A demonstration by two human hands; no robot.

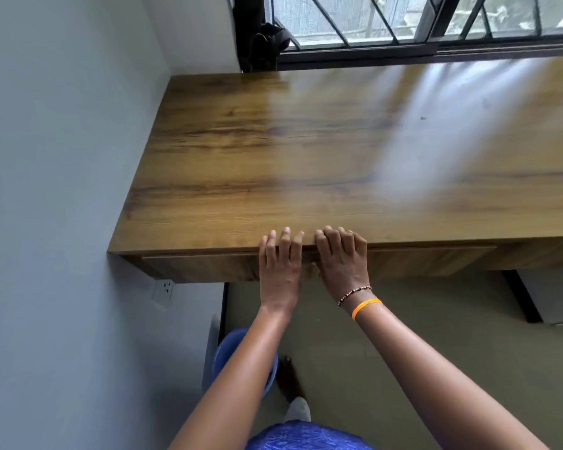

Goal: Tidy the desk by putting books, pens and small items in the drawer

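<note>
While both hands lie side by side at the front edge of the wooden surface (306,157), the left hand (280,264) keeps a wide grip, holding nothing: fingers straight, tips on the top, palm against the drawer (208,266) front. Right hand (342,258): fingers bent at the knuckles over the same edge; whether its grip is holding the edge cannot be told. Drawer: flush beneath the top, closed. Right wrist: beaded bracelet (355,293) and orange band (366,307). Window (403,24) behind; wall socket (164,290) below left
</note>
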